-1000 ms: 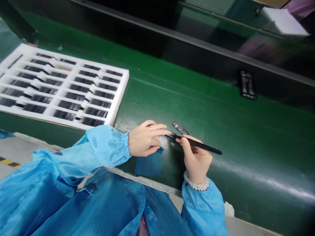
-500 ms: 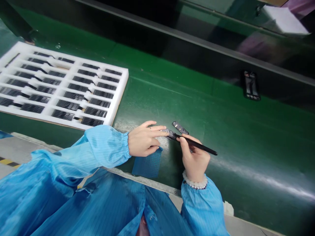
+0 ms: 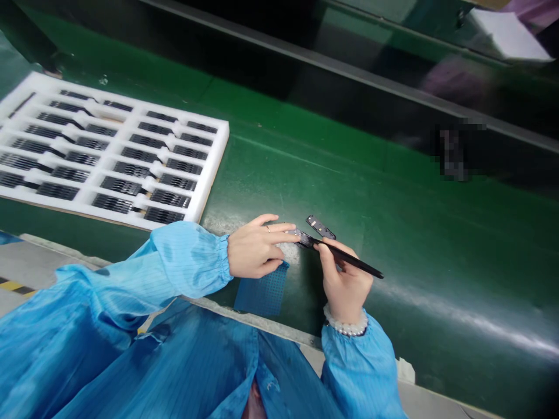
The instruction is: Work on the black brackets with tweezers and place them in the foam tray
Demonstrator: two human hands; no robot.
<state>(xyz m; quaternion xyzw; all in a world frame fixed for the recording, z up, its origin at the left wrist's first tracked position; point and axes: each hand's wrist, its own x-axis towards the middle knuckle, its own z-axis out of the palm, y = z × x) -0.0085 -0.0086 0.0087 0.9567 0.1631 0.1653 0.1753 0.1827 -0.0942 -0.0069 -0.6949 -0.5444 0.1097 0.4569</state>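
Observation:
My right hand grips a slim black tool, shaped like tweezers, slanting from lower right to upper left. Its far tip meets a small dark electronic part on the bench. Spread out, the fingers of my left hand lie with two fingertips on the left end of that part, partly covering it. Just above the tool lies a narrow black component with small bright contacts. Below my left hand is a blue perforated mat.
A white foam tray with rows of dark parts stands on the left of the green bench. A dark raised ledge runs along the back. A blurred dark object is at the right rear, and white paper lies beyond.
The black tool's near end has turned slightly in my right hand. Both hands otherwise stay in place at the part.

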